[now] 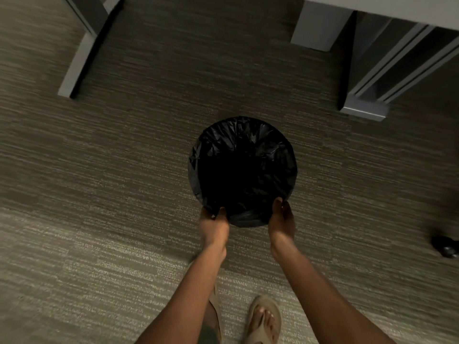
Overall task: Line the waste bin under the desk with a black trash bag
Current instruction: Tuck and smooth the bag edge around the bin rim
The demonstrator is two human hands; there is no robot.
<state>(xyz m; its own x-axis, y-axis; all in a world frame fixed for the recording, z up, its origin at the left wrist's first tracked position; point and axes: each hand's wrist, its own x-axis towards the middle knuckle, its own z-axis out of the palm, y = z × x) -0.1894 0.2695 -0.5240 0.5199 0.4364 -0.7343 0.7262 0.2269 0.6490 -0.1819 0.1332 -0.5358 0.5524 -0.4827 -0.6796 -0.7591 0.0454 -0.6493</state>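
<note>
A round waste bin (pixel 248 220) stands on the carpet in the middle of the view, seen from above. A crinkled black trash bag (pixel 242 145) covers its rim and hangs down inside, so the bin's own wall is almost fully hidden. My left hand (pixel 213 223) grips the near left part of the bagged rim. My right hand (pixel 282 219) grips the near right part, with its fingers curled over the edge. Both forearms reach in from the bottom of the frame.
Grey desk legs stand at the upper left (pixel 79 55) and upper right (pixel 365 105), with the desk's underside (pixel 397 8) above. A dark object (pixel 445 245) lies on the carpet at the right edge. My sandalled feet (pixel 263 321) are just behind the bin.
</note>
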